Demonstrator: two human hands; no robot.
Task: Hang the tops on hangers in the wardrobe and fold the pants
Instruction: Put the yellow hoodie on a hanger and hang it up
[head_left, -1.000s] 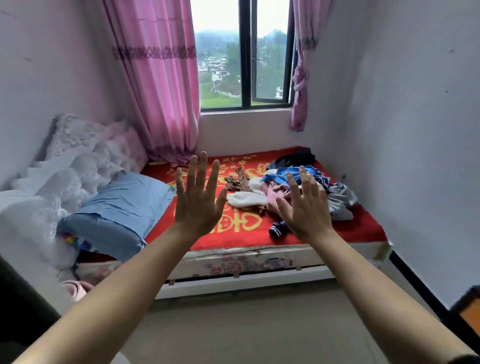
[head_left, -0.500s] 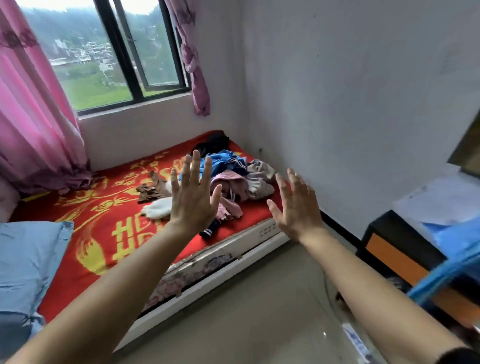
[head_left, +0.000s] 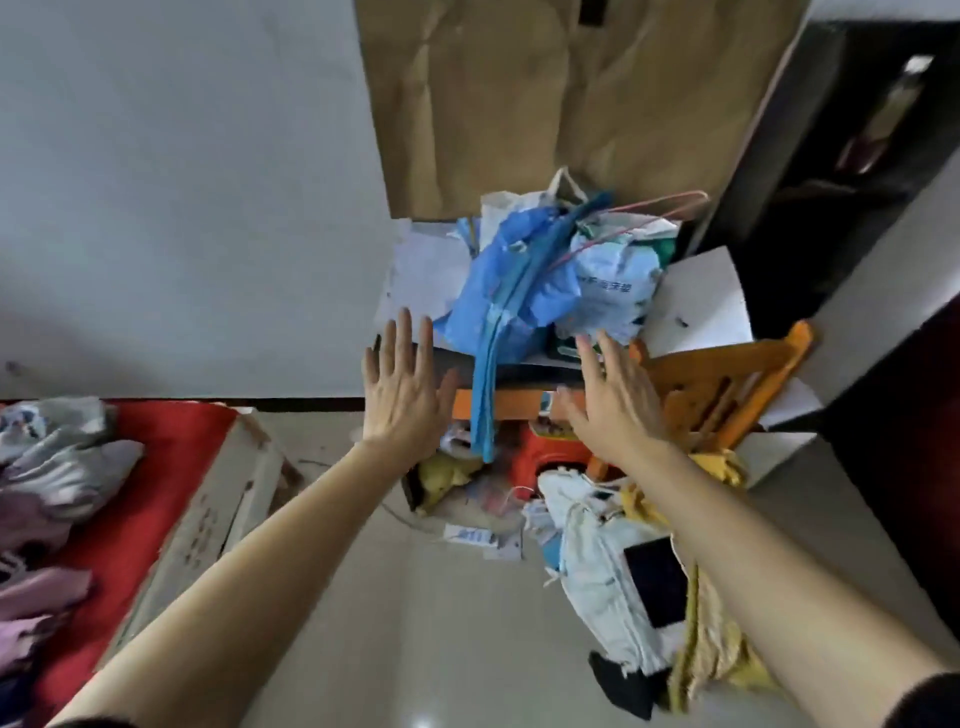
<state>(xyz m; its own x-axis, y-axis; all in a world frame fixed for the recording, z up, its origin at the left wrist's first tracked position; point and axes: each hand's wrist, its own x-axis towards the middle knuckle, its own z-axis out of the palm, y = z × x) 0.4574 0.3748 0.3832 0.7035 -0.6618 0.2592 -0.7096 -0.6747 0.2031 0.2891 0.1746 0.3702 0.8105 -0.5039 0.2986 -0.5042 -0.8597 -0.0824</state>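
Left grip (head_left: 402, 395), right grip (head_left: 613, 410): two, splayed

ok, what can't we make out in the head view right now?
All head view:
- Clothes on the bed: cut off by the left edge and blurred, so tops and pants are indistinguishable.
- Hanger: mostly buried in bags.
- Dark opening at right: interior too dark.

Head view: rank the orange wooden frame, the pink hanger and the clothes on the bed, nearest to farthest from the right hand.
1. Orange wooden frame, just right of the right hand.
2. Pink hanger, beyond, atop the piled bags.
3. Clothes, far left on the bed.
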